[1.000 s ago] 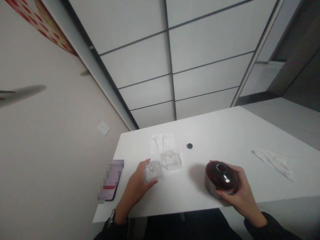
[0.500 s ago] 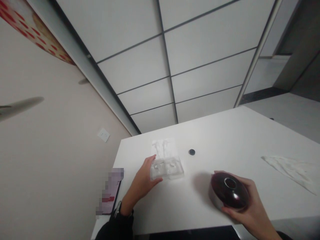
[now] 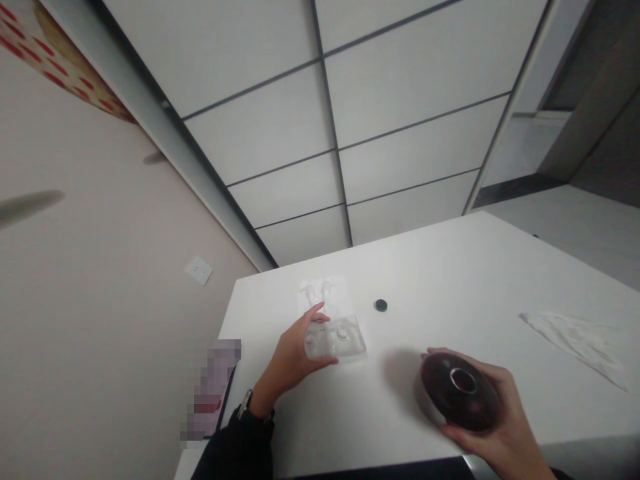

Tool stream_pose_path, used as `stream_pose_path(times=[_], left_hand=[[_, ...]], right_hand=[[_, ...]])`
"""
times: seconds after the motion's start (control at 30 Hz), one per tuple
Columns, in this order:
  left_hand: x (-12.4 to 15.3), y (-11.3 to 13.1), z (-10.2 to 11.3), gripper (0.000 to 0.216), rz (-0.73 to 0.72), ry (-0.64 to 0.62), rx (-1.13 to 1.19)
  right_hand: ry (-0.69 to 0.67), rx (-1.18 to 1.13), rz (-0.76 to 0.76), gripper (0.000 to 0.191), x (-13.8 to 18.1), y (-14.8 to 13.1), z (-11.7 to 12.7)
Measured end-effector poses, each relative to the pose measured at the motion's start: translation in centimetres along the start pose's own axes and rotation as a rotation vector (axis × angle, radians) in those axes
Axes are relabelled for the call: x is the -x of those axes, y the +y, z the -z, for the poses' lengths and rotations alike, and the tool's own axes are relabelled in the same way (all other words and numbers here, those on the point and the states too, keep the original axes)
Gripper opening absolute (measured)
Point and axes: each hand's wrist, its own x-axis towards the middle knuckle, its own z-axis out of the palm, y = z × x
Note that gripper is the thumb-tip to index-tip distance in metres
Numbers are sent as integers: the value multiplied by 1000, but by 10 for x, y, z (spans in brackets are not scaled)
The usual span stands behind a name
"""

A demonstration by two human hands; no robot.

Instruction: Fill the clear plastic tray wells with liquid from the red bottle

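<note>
My left hand [image 3: 296, 348] is closed around the left end of a clear plastic case [image 3: 347, 339] lying on the white table, its fingers at the far edge and thumb at the near edge. Round recesses show in the case. Just behind it lies a pale sheet [image 3: 340, 291] with two faint shapes on it, partly covered by my fingers. On the right, my right hand [image 3: 505, 407] grips the side of a round container with a glossy dark red top [image 3: 440, 387], which has a silvery ring in it. The container is tilted, and my palm hides its right side.
A small dark disc [image 3: 381, 305] lies between the case and the container, farther back. To the right is a crumpled white cloth [image 3: 575, 343]. A blurred-out phone-like object [image 3: 220, 380] lies at the table's left edge. White panelled doors [image 3: 295, 160] stand behind the table [image 3: 440, 267].
My left hand has slid right over the case, its fingers reaching farther across the far edge. The view has shifted slightly. My right hand still holds the container in nearly the same place.
</note>
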Motion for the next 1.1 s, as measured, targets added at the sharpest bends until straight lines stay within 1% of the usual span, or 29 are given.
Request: stream_pose_path(times=[0.1, 0.23, 0.3, 0.47, 0.57, 0.7, 0.93, 1.1], left_hand=[[10, 0, -5, 102, 2, 4, 20], [30, 0, -16, 106, -9, 3, 25], [41, 1, -23, 108, -18, -3, 15], [59, 3, -41, 119, -54, 10, 7], [62, 3, -46, 123, -61, 32, 4], [62, 2, -48, 121, -63, 26, 16], [62, 1, -49, 106, -38, -2, 50], [61, 2, -51, 112, -77, 10, 41]], right_hand=[[-36, 43, 14, 71, -4, -6, 2], [-136, 241, 196, 68, -21, -14, 5], [-203, 320, 266, 69, -34, -20, 7], [-396, 504, 355, 68, -62, -37, 11], [-489, 598, 476, 69, -73, -44, 13], [-542, 705, 615, 73, -81, -51, 14], [-630, 731, 660, 75, -93, -65, 12], [-671, 784, 685, 72, -95, -71, 12]])
